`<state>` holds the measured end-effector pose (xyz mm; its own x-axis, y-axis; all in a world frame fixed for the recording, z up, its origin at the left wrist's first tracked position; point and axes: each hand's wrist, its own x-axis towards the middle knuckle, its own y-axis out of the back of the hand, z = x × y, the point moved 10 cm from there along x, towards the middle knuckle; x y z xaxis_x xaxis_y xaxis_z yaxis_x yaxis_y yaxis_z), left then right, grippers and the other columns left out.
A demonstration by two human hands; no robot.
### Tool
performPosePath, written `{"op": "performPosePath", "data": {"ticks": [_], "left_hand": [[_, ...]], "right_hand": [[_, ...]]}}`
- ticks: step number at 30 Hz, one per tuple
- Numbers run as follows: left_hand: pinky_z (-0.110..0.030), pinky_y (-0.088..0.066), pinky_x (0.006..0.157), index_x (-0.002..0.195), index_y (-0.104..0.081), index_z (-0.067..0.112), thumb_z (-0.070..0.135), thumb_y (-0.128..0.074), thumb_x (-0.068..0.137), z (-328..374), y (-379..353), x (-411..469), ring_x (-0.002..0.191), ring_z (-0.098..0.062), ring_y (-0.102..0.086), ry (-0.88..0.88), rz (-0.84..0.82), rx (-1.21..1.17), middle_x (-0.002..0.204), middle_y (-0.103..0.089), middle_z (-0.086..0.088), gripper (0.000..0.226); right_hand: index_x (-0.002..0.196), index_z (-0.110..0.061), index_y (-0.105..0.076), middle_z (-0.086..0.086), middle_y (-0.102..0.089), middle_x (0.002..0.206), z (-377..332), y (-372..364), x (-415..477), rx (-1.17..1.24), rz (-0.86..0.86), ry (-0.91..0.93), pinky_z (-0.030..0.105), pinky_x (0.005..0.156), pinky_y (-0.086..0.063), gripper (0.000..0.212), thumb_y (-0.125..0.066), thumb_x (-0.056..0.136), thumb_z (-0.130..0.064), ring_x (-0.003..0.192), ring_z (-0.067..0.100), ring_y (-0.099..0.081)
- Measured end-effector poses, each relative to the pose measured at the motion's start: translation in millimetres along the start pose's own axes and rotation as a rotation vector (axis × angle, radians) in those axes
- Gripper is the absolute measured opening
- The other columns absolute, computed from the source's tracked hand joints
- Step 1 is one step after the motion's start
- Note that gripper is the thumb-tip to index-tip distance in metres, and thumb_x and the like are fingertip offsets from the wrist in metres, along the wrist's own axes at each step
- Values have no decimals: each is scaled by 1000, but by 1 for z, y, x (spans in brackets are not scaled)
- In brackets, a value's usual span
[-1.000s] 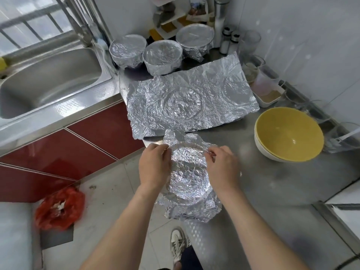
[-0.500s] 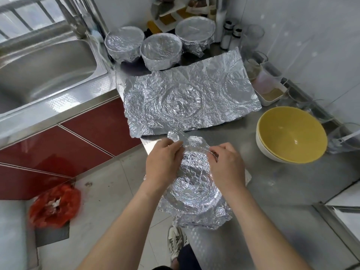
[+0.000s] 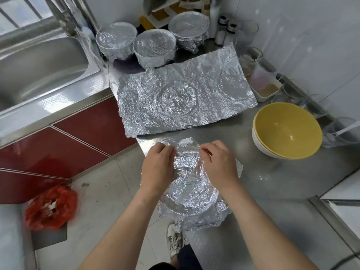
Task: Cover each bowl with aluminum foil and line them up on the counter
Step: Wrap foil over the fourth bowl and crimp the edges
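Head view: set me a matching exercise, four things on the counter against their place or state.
Things:
1. yellow bowl
2. flat foil sheet
3. three covered bowls
4. nearest bowl

Places or states:
A. foil-draped, gripped at its far rim by the left hand and right hand
B. lined up at the back, beside the sink
C. uncovered, at the right
D. spread out in the middle

Pairs: 1-C, 2-D, 3-B, 4-A.
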<state>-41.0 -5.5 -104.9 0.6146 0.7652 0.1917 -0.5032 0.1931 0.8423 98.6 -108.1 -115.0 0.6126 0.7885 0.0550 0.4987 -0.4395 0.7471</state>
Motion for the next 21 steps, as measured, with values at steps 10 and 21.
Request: {"op": "performPosePath", "data": {"ticks": [10, 21], "left_hand": [[-34, -39, 66, 131, -58, 17, 17, -59, 91, -9, 14, -19, 88, -26, -52, 174, -22, 155, 105, -55, -9, 40], [-49, -37, 111, 145, -43, 17, 49, -39, 96, 95, -52, -66, 137, -31, -41, -263, -262, 185, 149, -43, -12, 59]], "right_hand": [[136, -11, -52, 4, -49, 143, 78, 28, -37, 370, 25, -335, 18, 110, -26, 39, -51, 97, -9, 134, 11, -41], [131, -23, -58, -10, -55, 132, 72, 11, -70, 397, -175, -203, 22, 108, -37, 58, -64, 80, 4, 122, 2, -51]]}}
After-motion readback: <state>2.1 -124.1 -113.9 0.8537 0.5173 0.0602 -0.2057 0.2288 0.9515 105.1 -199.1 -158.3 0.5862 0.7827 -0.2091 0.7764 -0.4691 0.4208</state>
